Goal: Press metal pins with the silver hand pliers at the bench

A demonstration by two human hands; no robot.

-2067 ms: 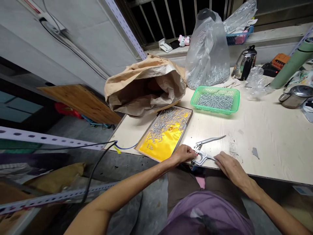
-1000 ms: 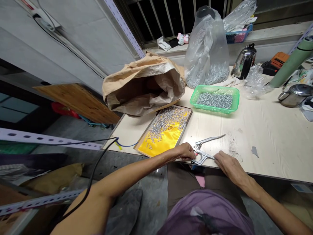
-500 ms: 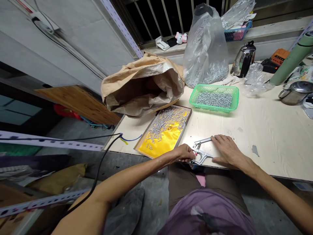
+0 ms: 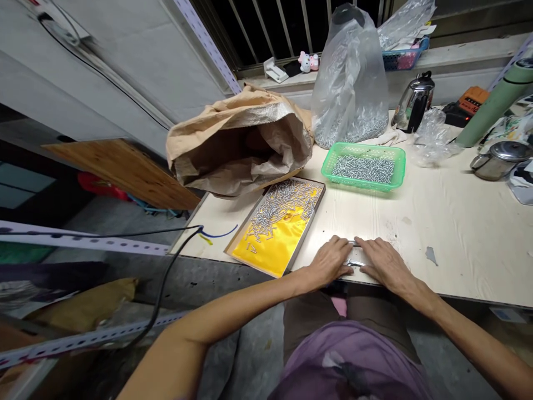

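Between my hands, near the front edge of the table, lies a silver metal two-armed hand tool (image 4: 355, 263). Only short stretches of its two bars show; its spring end is covered. My left hand (image 4: 331, 260) is closed over the left part of it, fingers on the far bar and thumb at the near one. From the other side my right hand (image 4: 385, 265) grips the right ends of both arms, with the thumb low and fingers above. To the left is a shallow box (image 4: 272, 253) lined with yellow cloth, with many small metal pins or screws scattered in it.
A green plastic basket (image 4: 362, 185) of similar small metal parts stands behind my hands. An open brown paper sack (image 4: 237, 128) leans over the box. Farther back are a clear bag (image 4: 350, 78) of metal parts, a steel kettle (image 4: 414, 103) and a green flask (image 4: 495, 103).
My left hand has shifted from the tool's spring end onto its arms, now covering that end. My right hand stays on the right side. The view has shifted slightly.
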